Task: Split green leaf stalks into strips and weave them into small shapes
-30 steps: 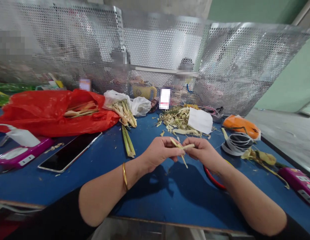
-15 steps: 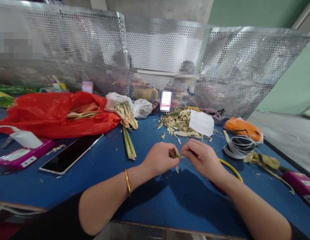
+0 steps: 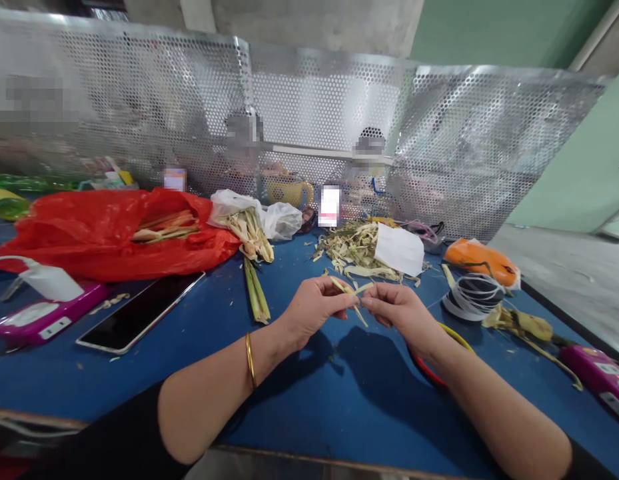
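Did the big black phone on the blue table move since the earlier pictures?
No. The black phone lies in the same spot beside the purple power strip, at the same slant. Only the camera's view shifted a little.

Plant strips (image 3: 358,311), bunched and mostly hidden at the left hand (image 3: 314,308) 0.5 s ago, now show spread in a cross between the 2 hands. Right hand (image 3: 402,312) has rolled, thumb more visible; more of the ring's red part (image 3: 429,372) shows below it.

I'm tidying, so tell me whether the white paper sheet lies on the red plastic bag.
No, the white paper sheet lies on the heap of pale shreds.
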Demonstrator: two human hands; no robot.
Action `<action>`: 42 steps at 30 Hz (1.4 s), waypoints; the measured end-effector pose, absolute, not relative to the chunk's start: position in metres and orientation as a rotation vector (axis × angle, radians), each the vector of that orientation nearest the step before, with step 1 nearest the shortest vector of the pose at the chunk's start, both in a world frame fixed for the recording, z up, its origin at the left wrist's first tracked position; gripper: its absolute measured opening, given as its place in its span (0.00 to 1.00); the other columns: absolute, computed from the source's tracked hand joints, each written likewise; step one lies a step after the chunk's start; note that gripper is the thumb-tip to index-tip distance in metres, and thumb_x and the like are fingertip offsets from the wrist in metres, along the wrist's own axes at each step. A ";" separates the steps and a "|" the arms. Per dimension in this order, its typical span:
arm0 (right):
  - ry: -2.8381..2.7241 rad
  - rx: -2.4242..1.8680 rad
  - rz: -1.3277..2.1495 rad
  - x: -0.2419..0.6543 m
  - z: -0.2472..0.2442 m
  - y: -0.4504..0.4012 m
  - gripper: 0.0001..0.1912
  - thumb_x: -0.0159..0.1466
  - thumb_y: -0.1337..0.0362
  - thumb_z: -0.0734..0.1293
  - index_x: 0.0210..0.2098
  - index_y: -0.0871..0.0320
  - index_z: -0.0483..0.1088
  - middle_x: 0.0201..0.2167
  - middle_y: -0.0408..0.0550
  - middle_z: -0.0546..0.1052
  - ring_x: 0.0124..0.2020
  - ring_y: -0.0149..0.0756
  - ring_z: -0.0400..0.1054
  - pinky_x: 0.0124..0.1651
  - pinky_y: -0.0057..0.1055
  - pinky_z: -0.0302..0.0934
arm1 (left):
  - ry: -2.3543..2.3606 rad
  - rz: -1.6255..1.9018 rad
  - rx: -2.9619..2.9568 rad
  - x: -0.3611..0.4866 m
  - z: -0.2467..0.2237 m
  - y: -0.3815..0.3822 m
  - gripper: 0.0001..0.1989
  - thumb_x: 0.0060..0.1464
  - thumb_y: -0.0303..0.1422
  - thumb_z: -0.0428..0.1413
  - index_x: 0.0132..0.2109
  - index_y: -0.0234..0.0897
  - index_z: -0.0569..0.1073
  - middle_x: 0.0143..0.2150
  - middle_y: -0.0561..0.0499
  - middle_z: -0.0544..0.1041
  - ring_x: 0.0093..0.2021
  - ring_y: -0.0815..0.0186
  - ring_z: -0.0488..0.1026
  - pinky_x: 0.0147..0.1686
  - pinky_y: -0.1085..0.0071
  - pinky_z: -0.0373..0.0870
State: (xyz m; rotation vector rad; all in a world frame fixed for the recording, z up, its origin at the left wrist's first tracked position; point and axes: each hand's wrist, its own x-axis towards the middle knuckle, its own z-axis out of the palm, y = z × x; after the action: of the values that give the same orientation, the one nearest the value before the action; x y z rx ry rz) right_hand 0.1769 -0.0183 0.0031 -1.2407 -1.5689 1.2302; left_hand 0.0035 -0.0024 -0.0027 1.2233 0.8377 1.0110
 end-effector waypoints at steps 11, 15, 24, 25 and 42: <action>-2.283 -1.153 0.138 0.175 0.006 -0.035 0.10 0.66 0.68 0.57 0.31 0.57 0.67 0.30 0.47 0.71 0.31 0.33 0.64 0.33 0.27 0.54 | 1.064 0.948 1.712 0.001 -0.021 0.001 0.03 0.42 0.31 0.58 0.27 0.35 0.74 0.20 0.55 0.70 0.22 0.71 0.66 0.22 0.77 0.60; -2.196 -1.173 0.347 0.180 0.006 -0.025 0.10 0.65 0.66 0.59 0.27 0.57 0.65 0.27 0.45 0.69 0.29 0.32 0.62 0.32 0.28 0.54 | 0.882 0.792 1.666 0.001 -0.017 -0.003 0.04 0.40 0.30 0.60 0.26 0.34 0.73 0.20 0.56 0.70 0.21 0.73 0.64 0.22 0.77 0.57; -1.628 -1.226 1.341 0.184 0.005 -0.014 0.14 0.53 0.54 0.69 0.25 0.60 0.67 0.15 0.34 0.59 0.17 0.23 0.47 0.22 0.25 0.40 | 0.706 0.811 1.299 -0.001 -0.001 -0.003 0.08 0.41 0.31 0.64 0.30 0.32 0.74 0.24 0.54 0.73 0.23 0.74 0.67 0.27 0.75 0.65; -1.594 -1.204 1.361 0.183 0.005 -0.016 0.15 0.52 0.55 0.70 0.25 0.60 0.67 0.15 0.35 0.59 0.17 0.23 0.47 0.22 0.25 0.39 | 0.713 0.839 1.276 -0.001 -0.001 -0.003 0.09 0.41 0.32 0.64 0.30 0.32 0.74 0.25 0.54 0.73 0.23 0.74 0.67 0.28 0.75 0.66; -1.765 -1.222 0.912 0.172 -0.001 -0.025 0.14 0.59 0.56 0.65 0.23 0.58 0.63 0.17 0.38 0.61 0.20 0.27 0.52 0.23 0.25 0.48 | 0.919 0.998 1.252 0.005 -0.006 -0.004 0.08 0.40 0.33 0.62 0.28 0.32 0.75 0.24 0.54 0.72 0.23 0.72 0.66 0.25 0.75 0.65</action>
State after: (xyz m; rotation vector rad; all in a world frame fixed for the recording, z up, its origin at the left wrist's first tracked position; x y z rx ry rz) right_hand 0.1720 -0.0246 -0.0015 -1.2220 -1.7652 0.9121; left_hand 0.0050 -0.0035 -0.0063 1.2517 0.9192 0.9983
